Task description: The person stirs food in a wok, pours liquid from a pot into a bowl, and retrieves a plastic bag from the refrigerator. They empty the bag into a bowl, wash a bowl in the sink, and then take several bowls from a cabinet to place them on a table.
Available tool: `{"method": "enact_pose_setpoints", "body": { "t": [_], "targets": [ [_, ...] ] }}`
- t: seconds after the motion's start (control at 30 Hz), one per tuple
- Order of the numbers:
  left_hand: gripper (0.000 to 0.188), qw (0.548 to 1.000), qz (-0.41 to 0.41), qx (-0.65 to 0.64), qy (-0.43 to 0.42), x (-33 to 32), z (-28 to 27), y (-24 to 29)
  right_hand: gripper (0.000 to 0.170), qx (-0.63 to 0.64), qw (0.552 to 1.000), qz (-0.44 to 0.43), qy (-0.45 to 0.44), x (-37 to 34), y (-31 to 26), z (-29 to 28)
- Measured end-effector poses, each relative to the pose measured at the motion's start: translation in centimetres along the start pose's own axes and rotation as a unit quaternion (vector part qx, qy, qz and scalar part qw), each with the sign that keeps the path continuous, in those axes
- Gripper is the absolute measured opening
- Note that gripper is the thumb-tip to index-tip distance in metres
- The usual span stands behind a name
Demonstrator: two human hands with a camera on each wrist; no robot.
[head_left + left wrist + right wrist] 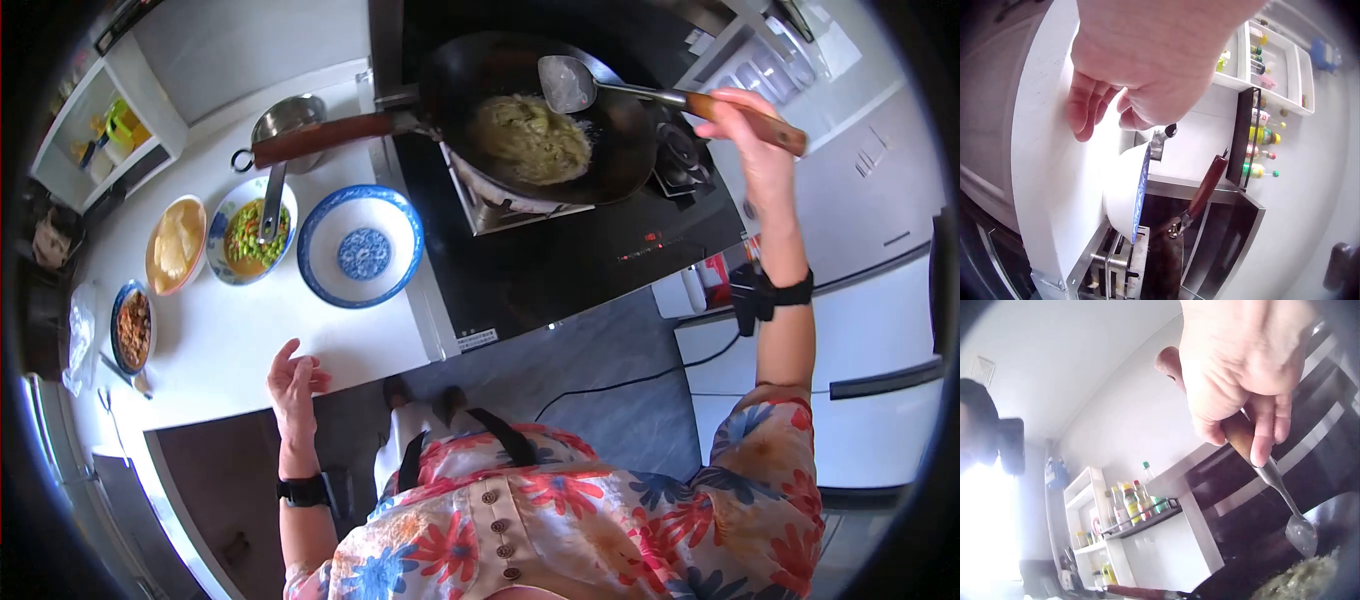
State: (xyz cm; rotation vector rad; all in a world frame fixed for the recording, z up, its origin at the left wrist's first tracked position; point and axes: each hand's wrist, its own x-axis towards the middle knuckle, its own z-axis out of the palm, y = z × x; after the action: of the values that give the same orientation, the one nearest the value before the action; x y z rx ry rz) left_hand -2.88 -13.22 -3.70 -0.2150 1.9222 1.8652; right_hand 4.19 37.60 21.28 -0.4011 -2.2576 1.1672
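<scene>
My right hand [757,150] grips the wooden handle of a wok spatula [640,92], with the thumb and fingers curled round it. The metal blade hangs over the right side of a dark wok [628,150], close above pale greenish food [530,140] that sizzles in its middle. In the right wrist view, the spatula [1282,487] slants down toward the food. My left hand [295,390] holds nothing; its fingers are loosely bent beside the counter's front edge. The nearest thing ahead of it is a white bowl with a blue rim [318,262].
On the counter [350,345] stand a bowl of chopped green vegetables [243,235], a dish with pale yellow pieces [178,240] and a small bowl of brown bits [135,325]. A steel pot [290,112] sits behind the wok's long wooden handle [325,138]. The black cooktop [560,270] borders the counter.
</scene>
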Motion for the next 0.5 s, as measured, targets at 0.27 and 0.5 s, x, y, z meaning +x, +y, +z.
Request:
{"method": "enact_pose_setpoints", "body": {
  "t": [0.27,0.5],
  "targets": [
    [0.033,0.999,-0.04,-0.005,0.035,-2.8,-0.7,0.3,0.033,0.107,0.988,0.083,0.07,-1.4,-0.2,-4.5],
    [0.028,0.998,-0.052,-0.016,-0.005,-4.7,-2.8,0.4,0.029,0.198,0.976,0.067,-0.057,-6.3,-6.3,0.9]
  ]
}}
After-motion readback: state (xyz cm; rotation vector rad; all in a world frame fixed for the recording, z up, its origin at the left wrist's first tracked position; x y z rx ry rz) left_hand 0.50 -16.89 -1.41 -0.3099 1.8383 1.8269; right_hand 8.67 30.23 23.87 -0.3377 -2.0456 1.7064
